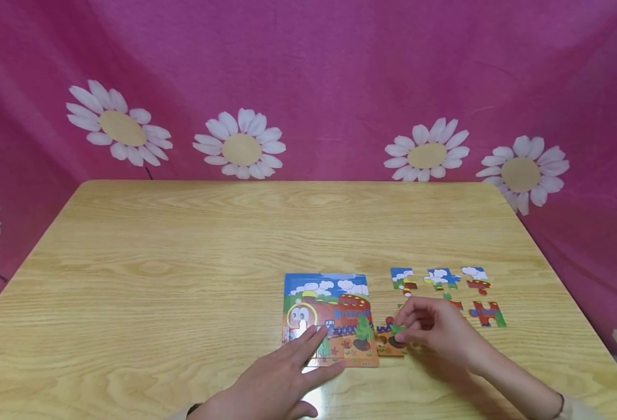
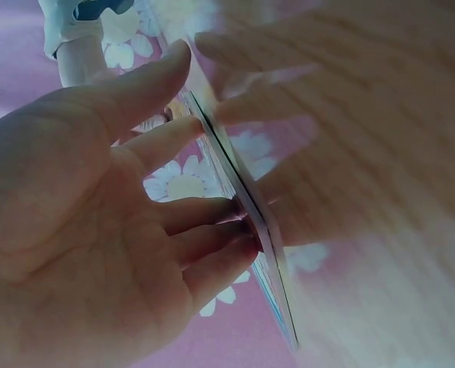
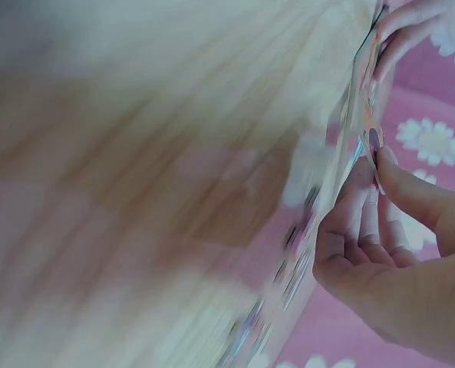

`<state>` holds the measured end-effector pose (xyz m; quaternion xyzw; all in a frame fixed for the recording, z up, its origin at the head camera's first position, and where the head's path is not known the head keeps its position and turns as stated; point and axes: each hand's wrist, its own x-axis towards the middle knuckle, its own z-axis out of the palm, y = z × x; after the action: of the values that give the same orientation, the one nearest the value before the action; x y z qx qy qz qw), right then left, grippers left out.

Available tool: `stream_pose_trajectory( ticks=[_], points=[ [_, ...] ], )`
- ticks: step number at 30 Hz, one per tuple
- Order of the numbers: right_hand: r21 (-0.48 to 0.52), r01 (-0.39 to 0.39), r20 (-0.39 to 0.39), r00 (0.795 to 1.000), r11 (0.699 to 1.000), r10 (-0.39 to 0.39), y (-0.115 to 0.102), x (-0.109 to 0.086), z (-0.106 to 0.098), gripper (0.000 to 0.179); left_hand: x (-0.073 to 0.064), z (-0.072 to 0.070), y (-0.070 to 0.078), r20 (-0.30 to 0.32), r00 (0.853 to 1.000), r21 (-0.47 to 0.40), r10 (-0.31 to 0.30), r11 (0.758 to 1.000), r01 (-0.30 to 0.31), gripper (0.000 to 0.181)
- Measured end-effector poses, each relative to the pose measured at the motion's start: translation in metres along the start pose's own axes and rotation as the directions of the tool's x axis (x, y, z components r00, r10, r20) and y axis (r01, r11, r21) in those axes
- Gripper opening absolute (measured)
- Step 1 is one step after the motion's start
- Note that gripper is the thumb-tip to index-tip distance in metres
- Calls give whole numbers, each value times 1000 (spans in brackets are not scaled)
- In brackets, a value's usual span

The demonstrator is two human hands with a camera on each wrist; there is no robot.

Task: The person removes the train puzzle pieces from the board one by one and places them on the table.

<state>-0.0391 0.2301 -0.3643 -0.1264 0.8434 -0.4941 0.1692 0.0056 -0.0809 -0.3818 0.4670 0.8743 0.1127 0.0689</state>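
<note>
A jigsaw board (image 1: 347, 332) with a red train picture lies on the table. My left hand (image 1: 277, 376) rests on its lower left part, fingers extended; the left wrist view shows the left hand (image 2: 112, 222) touching the board's edge (image 2: 246, 203). Right of the board, my right hand (image 1: 442, 332) pinches a jigsaw piece (image 1: 387, 347) with orange ground and a green bush, tilted off the table. In the right wrist view, thumb and forefinger of the right hand (image 3: 403, 245) hold that piece (image 3: 374, 142). The right hand partly hides other pieces behind it.
Loose jigsaw pieces lie right of the board: a sky piece (image 1: 402, 279), a cloud piece (image 1: 440, 277), a cloud and red piece (image 1: 474, 274) and a red and green piece (image 1: 487, 314). A pink flowered cloth (image 1: 314, 87) hangs behind the wooden table (image 1: 182, 262).
</note>
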Motion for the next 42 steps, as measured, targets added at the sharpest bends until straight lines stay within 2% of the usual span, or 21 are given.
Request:
stream_pose_trajectory(
  ticks=[11, 14, 18, 22, 26, 34, 42],
  points=[
    [-180, 49, -109, 992, 982, -70, 45, -44, -55, 14, 0, 1, 0, -5, 1000, 16, -2, 1000, 2, 68],
    [-216, 18, -131, 990, 976, -47, 54, -55, -69, 14, 0, 1, 0, -7, 1000, 17, -1, 1000, 2, 68],
    [-208, -24, -121, 993, 978, -1, 64, -67, -85, 11, 0, 1, 0, -16, 1000, 24, 4, 1000, -4, 68],
    [-219, -13, -115, 993, 976, -12, 76, -76, -97, 12, 0, 2, 0, -23, 1000, 32, 9, 999, -8, 68],
    [-287, 15, -144, 988, 958, -58, 85, -80, -103, 16, 0, 1, 0, -28, 1000, 34, 10, 999, -9, 68],
    [-437, -46, -216, 975, 898, -55, 86, -82, -104, 20, 0, 1, 0, -32, 999, 30, 8, 1000, -7, 68],
    [-462, -72, -225, 974, 884, -38, 86, -83, -100, 20, 0, 1, 0, -11, 1000, 34, 9, 999, -9, 66]
  ],
)
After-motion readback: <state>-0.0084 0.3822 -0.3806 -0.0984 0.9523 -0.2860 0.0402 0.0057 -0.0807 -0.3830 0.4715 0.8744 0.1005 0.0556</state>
